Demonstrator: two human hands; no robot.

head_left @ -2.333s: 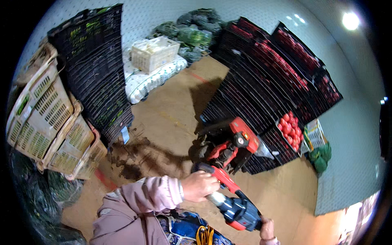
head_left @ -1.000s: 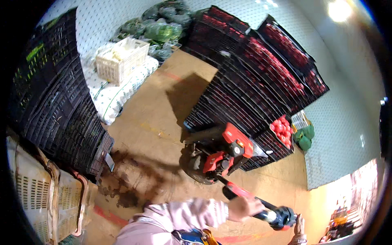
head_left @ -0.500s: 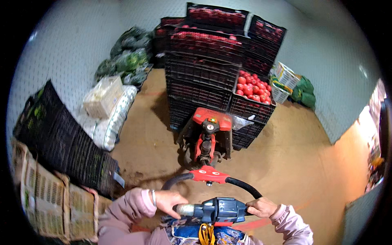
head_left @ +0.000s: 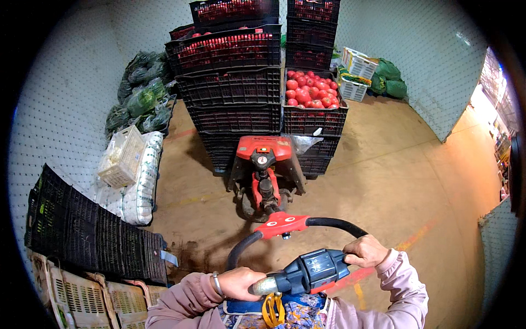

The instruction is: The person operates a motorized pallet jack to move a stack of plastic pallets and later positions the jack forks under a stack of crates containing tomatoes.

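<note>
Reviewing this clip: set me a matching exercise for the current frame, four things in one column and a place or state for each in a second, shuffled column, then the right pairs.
Things:
1. left hand
2. right hand
3. red pallet jack
4. white basket

Places or states:
A. lies on white sacks by the left wall
B. grips the right side of the handle loop
C. stands against the stacked black crates of tomatoes
D. grips the left end of the handle, a bracelet at the wrist

Pairs: 1-D, 2-B, 3-C, 4-A
</note>
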